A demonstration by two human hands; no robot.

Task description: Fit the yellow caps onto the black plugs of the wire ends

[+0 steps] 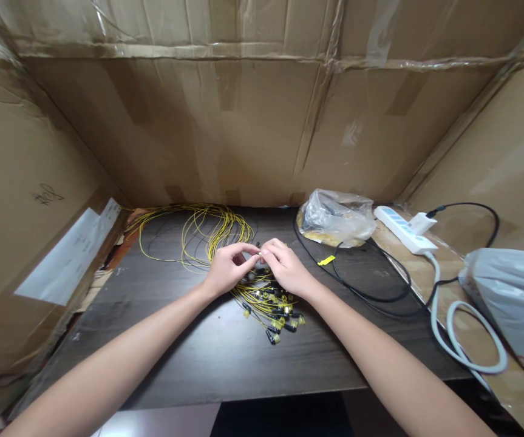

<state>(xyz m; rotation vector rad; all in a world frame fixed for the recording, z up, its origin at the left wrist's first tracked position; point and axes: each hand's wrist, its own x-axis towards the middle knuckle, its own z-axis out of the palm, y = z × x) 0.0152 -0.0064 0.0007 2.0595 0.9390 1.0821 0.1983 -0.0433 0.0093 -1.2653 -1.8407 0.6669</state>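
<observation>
My left hand (229, 265) and my right hand (285, 264) meet over the middle of the dark table. Both are closed, thumb and forefinger pinching at a small cable connector (258, 253), of which only a pale bit shows between the fingertips. Below them spreads a bunch of black connectors with clear yellow caps (284, 308), on thin yellow cables. Those yellow cables (229, 227) run back under my left hand into loose loops at the rear left. The fingers hide part of the bunch.
A clear plastic bag (337, 215) with yellow contents stands at the back right. Beside it lies a black cable (371, 297) with a yellow tag (326, 260). A white power strip (405, 230) and a pale plastic bag (512, 303) sit on the right. Cardboard walls (225, 133) enclose the table.
</observation>
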